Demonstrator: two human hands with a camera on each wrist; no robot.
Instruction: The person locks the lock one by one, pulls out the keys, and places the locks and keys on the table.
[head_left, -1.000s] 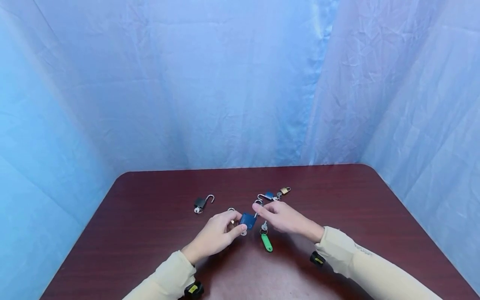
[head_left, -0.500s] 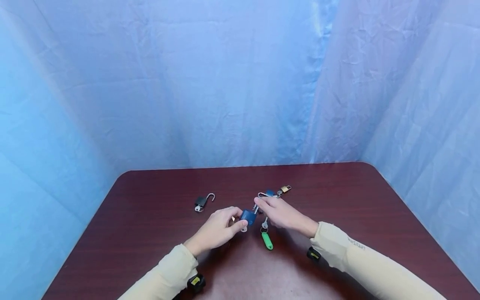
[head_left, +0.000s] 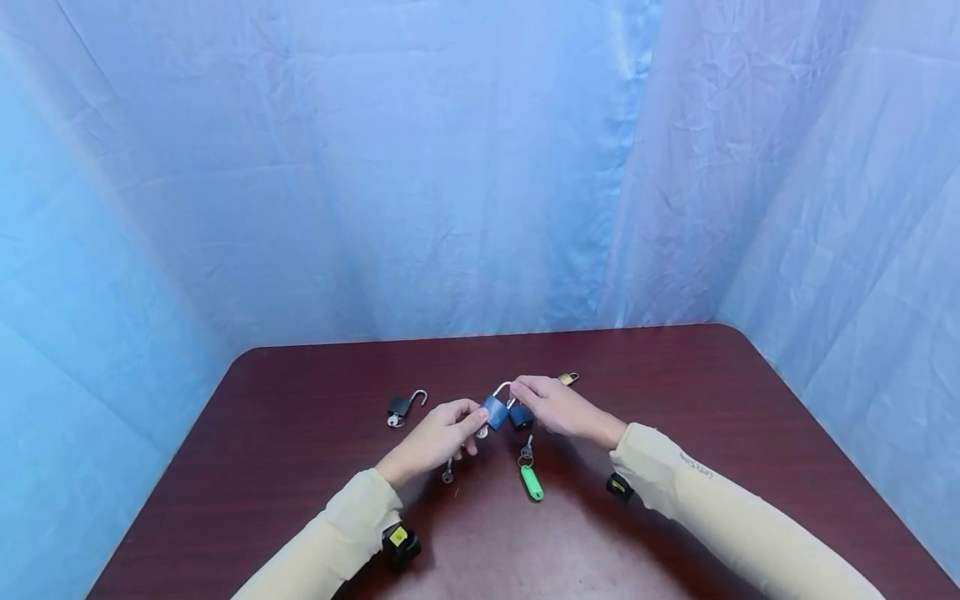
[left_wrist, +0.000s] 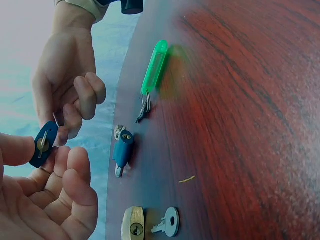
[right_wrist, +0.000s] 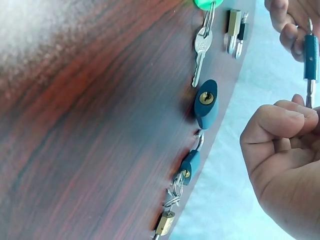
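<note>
The padlock [head_left: 495, 410] held at the centre of the head view is blue with a silver shackle; a darker blue padlock [head_left: 521, 415] sits just right of it. Below them lies a bright green key tag [head_left: 532, 482]. The padlock [head_left: 400, 407] at centre left is black, the one [head_left: 567, 379] further right brass. The counter [head_left: 675, 400] is dark red-brown woodgrain; the backdrop [head_left: 375, 167] pale blue; both sleeves [head_left: 720, 517] cream

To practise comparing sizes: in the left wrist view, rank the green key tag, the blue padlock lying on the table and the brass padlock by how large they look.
1. Green key tag, longest.
2. Blue padlock.
3. Brass padlock, cut off by the frame edge and nearer the camera, so its place is unsure.
</note>
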